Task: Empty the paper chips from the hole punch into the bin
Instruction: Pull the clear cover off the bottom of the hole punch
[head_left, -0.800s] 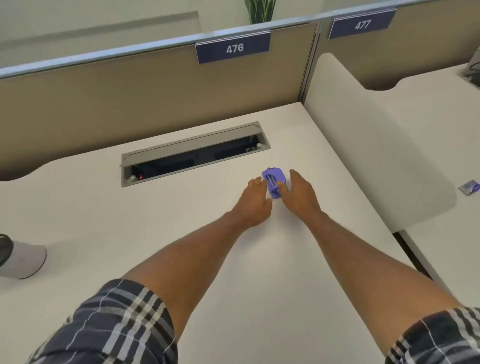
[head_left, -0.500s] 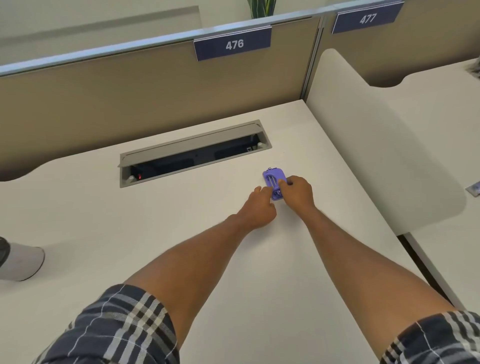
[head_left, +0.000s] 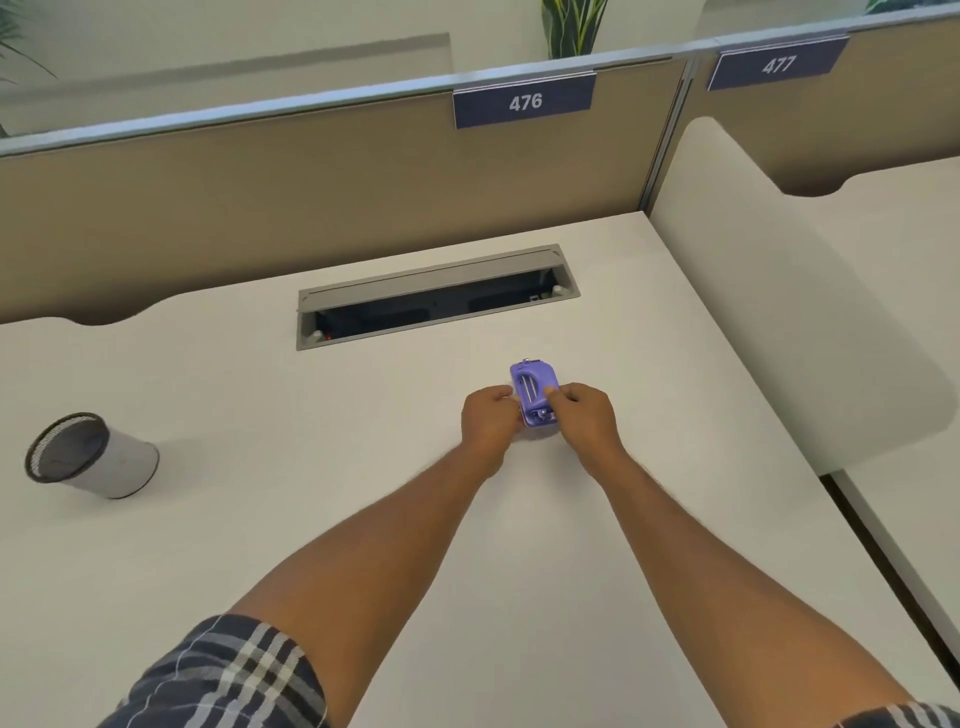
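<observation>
Where both arms meet, hole punch gripped between left hand, right hand

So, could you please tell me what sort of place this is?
Most likely an open-plan office: desks split by partitions with number plates 476 and 477, plus a cable hatch.

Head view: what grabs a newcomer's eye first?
The purple hole punch at mid-desk, gripped from both sides by the left hand and right hand. Next, the small mesh-lined bin at far left on the desk, and the open cable tray behind the punch.
</observation>
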